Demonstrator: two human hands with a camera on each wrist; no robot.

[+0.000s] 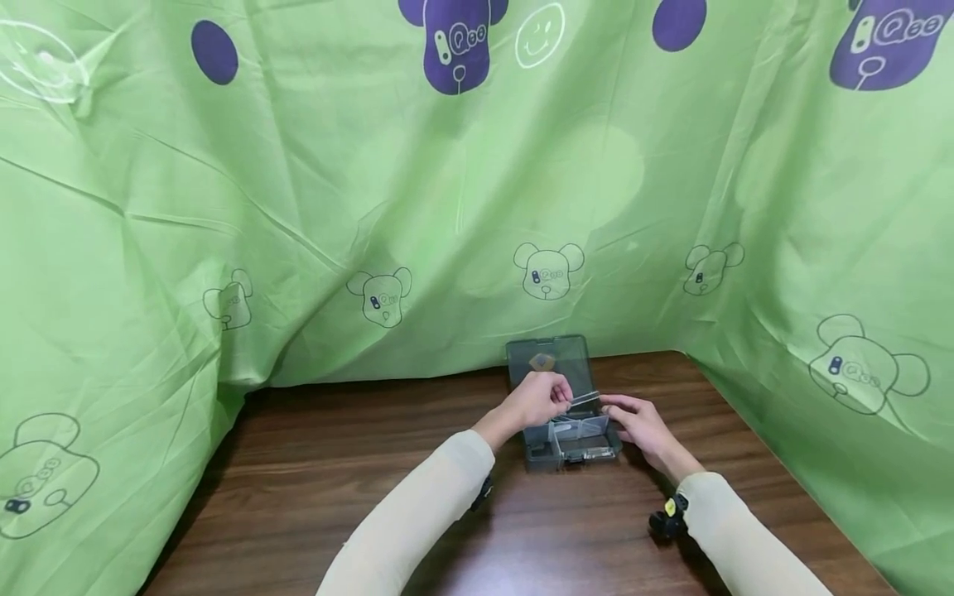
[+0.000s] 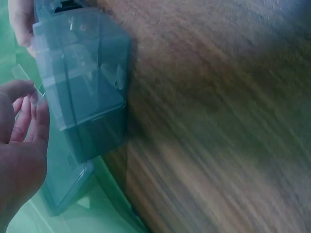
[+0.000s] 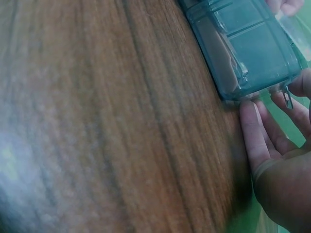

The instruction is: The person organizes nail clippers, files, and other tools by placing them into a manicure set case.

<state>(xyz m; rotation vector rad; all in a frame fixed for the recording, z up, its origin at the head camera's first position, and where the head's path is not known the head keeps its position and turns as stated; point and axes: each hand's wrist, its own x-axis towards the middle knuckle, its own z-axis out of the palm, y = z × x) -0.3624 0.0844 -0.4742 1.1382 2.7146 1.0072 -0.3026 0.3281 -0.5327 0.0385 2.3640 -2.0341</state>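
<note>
— Where is the box?

— The grey see-through compartment box (image 1: 572, 439) lies on the wooden table (image 1: 335, 480), near the green cloth (image 1: 298, 207), its lid (image 1: 547, 360) standing open behind it.

— And the hands?

— The left hand (image 1: 538, 399) hovers over the box, pinching a clear divider strip (image 1: 585, 399) between thumb and fingers. The right hand (image 1: 639, 424) rests at the box's right edge, fingers relaxed and touching its wall; it may also touch the strip's end, but the view is too blurred to tell.
</note>
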